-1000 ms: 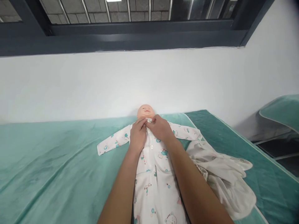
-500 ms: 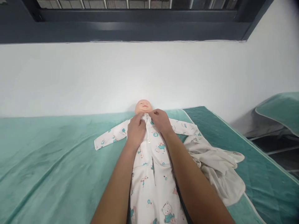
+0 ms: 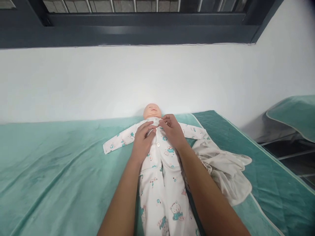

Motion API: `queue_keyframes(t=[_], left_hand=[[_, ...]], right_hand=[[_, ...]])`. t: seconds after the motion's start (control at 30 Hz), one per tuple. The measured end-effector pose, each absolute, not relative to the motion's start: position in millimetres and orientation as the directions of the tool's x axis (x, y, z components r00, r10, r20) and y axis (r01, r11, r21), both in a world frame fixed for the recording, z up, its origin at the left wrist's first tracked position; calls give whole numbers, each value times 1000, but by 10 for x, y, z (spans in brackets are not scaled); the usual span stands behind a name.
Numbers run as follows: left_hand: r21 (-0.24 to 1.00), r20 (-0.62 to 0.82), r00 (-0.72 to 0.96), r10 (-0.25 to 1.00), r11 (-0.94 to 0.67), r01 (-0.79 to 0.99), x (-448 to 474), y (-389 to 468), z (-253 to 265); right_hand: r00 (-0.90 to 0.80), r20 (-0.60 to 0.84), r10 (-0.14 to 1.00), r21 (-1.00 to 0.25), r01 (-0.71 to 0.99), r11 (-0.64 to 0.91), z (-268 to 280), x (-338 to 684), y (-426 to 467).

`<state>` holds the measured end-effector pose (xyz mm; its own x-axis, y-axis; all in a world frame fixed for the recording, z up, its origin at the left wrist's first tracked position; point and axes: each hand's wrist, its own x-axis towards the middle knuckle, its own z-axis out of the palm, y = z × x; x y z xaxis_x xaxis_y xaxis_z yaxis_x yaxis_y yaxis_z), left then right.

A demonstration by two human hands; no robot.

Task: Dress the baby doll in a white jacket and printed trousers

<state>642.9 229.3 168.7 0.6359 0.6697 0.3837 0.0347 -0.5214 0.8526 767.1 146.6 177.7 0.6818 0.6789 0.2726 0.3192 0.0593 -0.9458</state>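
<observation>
A baby doll [image 3: 152, 111] lies on its back with its head toward the wall, dressed in a white printed baby top [image 3: 169, 150]. Both sleeves are spread out sideways. Matching printed pants [image 3: 159, 196] extend below the top's hem. My left hand [image 3: 142, 141] is at the upper chest, its thumb and fingertips close together on the front edge of the top. Facing it, my right hand [image 3: 172, 131] has curled fingers at the other front edge, just below the collar. A round button [image 3: 158, 145] shows lower on the front; the fastening between my fingertips is too small to make out.
A crumpled white cloth [image 3: 226, 173] lies right of the doll, by its sleeve. Green sheets [image 3: 61, 177] cover the bed, with a darker quilted one [image 3: 275, 183] at right. Behind are a white wall [image 3: 98, 82] and a dark window frame [image 3: 147, 32].
Both hands have come down slightly from the collar to the upper chest, baring the collar and the doll's neck. My left fingers are straighter now. The view has shifted slightly.
</observation>
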Motion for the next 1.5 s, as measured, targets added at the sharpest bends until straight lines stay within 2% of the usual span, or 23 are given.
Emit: queue_keyframes(t=[0.1, 0.23, 0.3, 0.6, 0.8, 1.07, 1.23, 1.37, 1.5], left_hand=[[834, 410, 630, 660, -551, 35, 6426, 2286, 1671], [807, 440, 619, 651, -589, 46, 6448, 2289, 1662], [795, 444, 628, 639, -605, 54, 6456, 2293, 1664], [789, 436, 624, 648, -609, 81, 6461, 2283, 1695], [780, 440, 637, 633, -621, 79, 6460, 2283, 1705], [823, 407, 609, 680, -563, 79, 6490, 2268, 1698], [839, 400, 625, 670, -542, 44, 6434, 2240, 1732], [846, 349, 700, 622, -531, 51, 6279, 2169, 1785], [832, 252, 815, 522, -547, 93, 6084, 2115, 1784]], right_hand=[[671, 287, 684, -926, 377, 18, 1757, 7542, 1365], [660, 403, 634, -852, 524, -5, 1697, 7409, 1289], [647, 419, 638, -841, 541, 3, 1669, 7421, 1294], [639, 383, 667, -874, 485, 36, 1698, 7542, 1325], [654, 359, 666, -875, 484, -3, 1724, 7521, 1317], [617, 351, 704, -903, 423, 79, 1735, 7520, 1305], [660, 329, 675, -940, 296, 169, 1719, 7562, 1292], [689, 324, 648, -943, 181, 280, 1730, 7641, 1243], [666, 325, 671, -944, 185, 274, 1732, 7673, 1215]])
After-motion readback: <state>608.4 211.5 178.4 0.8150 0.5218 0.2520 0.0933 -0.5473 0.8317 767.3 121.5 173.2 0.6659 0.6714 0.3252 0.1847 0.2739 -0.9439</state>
